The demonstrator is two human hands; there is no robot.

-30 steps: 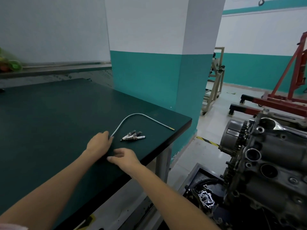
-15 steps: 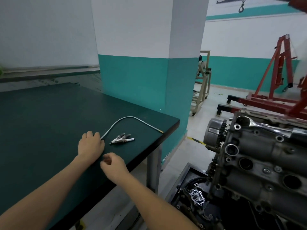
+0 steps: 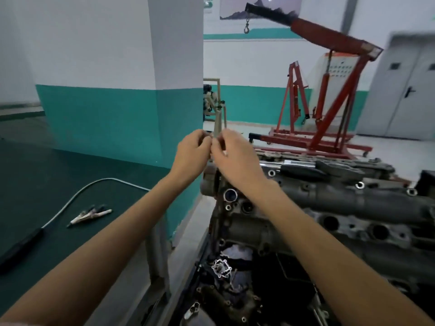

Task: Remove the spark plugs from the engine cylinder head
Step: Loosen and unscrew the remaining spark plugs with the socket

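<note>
Three removed spark plugs (image 3: 90, 214) lie together on the dark green table (image 3: 35, 165) at the left. The grey engine cylinder head (image 3: 353, 201) stands to the right, with open plug wells (image 3: 330, 222) along its side. My left hand (image 3: 190, 156) and my right hand (image 3: 235, 158) are raised in front of me above the engine's near end, fingers curled and fingertips meeting. Whether they pinch something small between them is hidden.
A flexible pick-up tool (image 3: 70, 203) with a black handle (image 3: 21, 245) lies on the table beside the plugs. A teal and white pillar (image 3: 117, 90) stands behind the table. Red engine hoists (image 3: 329, 102) stand on the floor beyond. Loose parts and a gasket (image 3: 221, 268) lie below the engine.
Both hands have left the table top and risen to meet in the air over the engine. The view has swung right, toward the cylinder head.
</note>
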